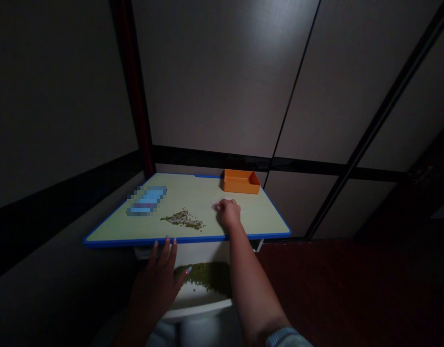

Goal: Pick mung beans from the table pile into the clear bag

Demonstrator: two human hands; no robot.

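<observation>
On the pale table top [189,190] with a blue edge lies a loose patch of small greenish-brown grains [183,219], with some whitish bits among them. My right hand [229,212] is closed just right of the grains, its fingertips at a small clear or whitish item on the surface that is too faint to name. My left hand [162,272] has its fingers spread and holds nothing; its fingertips reach the table's near edge. Beneath it, a white drawer or bin [198,308] holds many green grains [210,274].
An orange open box [241,185] stands at the back right of the table. A blurred-out blue rectangular object [146,201] lies at the left. Large grey panels [222,82] rise behind the table, and a dark red floor [316,289] shows at the right.
</observation>
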